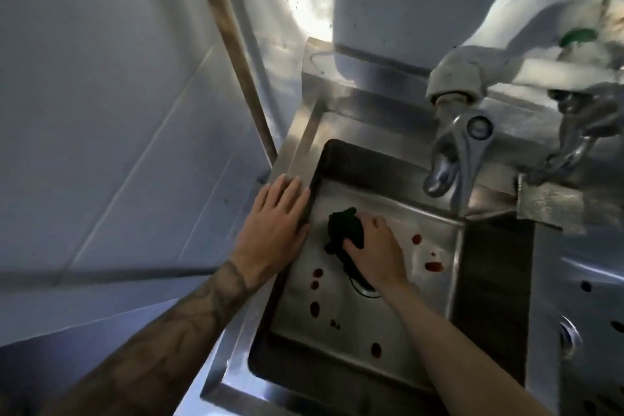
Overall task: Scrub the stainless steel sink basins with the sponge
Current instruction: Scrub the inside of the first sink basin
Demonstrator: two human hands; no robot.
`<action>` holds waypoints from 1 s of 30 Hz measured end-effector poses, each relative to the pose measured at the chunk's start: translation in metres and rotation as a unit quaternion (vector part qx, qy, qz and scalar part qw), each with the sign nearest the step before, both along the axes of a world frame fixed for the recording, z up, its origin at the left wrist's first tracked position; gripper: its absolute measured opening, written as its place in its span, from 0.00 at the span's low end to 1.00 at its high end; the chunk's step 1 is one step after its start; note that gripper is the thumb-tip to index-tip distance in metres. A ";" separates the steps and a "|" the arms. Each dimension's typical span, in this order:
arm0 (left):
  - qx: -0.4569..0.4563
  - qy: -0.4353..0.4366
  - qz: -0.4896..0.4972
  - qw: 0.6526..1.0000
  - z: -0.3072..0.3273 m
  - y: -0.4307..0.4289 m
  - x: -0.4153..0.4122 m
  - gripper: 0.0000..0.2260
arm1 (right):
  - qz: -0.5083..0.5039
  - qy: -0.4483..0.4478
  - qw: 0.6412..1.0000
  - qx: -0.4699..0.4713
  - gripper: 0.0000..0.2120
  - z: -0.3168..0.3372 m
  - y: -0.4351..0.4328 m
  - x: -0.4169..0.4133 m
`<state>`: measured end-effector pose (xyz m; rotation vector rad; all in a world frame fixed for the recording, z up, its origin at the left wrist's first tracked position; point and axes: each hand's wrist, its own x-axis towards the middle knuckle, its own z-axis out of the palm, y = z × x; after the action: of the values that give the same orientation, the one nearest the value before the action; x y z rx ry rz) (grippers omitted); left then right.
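Several red spots (434,266) are scattered over the floor of the left basin (388,331): along its left edge, by its right wall and toward its near edge. From that, the scrubbing looks barely begun. The right hand (378,255) is down in this basin. Its fingers (369,223) are curled over a dark green sponge (344,226) and press it to the floor toward the far left corner, just beyond the drain (364,290), which the wrist partly hides. The left hand (275,213) lies flat on the sink's left rim (300,142), fingers straight and holding nothing, apparently as a brace. The faucet (445,159) hangs over the far right corner; no running water shows.

The step in hand is scouring this basin's floor. The next move, as I judge it, calls for firm strokes that carry the sponge to the nearest spots on the left edge, then across to those by the right wall. A second basin (594,314) to the right, also spotted, is not yet done.
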<state>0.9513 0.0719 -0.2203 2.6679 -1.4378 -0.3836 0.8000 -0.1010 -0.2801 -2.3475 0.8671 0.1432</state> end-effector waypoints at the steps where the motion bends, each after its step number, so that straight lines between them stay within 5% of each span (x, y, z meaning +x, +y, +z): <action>1: -0.017 -0.013 0.001 1.000 -0.007 -0.001 0.000 0.29 | 0.004 0.002 1.000 0.000 0.25 -0.010 -0.003 0.008; 9: -0.048 -0.083 0.005 0.995 -0.044 -0.001 -0.001 0.27 | -0.059 0.005 0.998 -0.027 0.27 -0.080 -0.020 0.053; 18: -0.041 -0.110 0.003 0.993 -0.044 0.000 -0.001 0.26 | 0.048 -0.011 0.975 -0.214 0.23 -0.143 -0.014 0.081; 24: -0.032 -0.115 -0.002 0.993 -0.043 0.001 0.000 0.26 | 0.038 -0.036 0.973 -0.223 0.20 -0.173 -0.018 0.045; 30: -0.024 -0.126 -0.006 0.992 -0.045 0.000 -0.001 0.27 | -0.220 0.021 0.955 -0.196 0.20 -0.173 -0.018 0.079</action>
<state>0.9501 0.0724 -0.2651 2.7503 -1.5038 -0.0100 0.8791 -0.1187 -0.4527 -2.4365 1.5321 -0.1809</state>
